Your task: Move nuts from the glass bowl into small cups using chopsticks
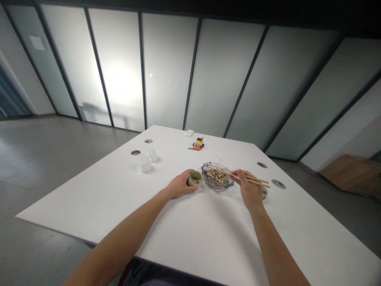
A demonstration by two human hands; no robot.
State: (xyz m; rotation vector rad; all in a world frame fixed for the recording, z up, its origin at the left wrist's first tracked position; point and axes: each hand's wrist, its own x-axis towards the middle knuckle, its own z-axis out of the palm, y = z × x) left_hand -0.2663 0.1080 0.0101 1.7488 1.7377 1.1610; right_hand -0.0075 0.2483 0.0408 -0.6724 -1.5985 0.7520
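My left hand (180,184) curls around a small greenish cup (195,179) on the white table, with a few bits visible inside it. To the right of the cup stands a clear glass bowl (205,174) holding many brownish nuts or seeds (218,178), their exact kind too small to tell. In my right hand (245,186) is a pair of wooden chopsticks (257,181), gripped with the fingers closed. Their tips reach over the bowl toward its far left rim. Partly behind my right wrist is a small round pale object (264,193).
On the table's left side are two clear plastic containers (145,163). A yellow toy vehicle (198,143), a toy carrot (195,149) and a white box-shaped object (189,133) stand farther back. Round holes (279,184) pierce the white tabletop (98,198) near both side edges.
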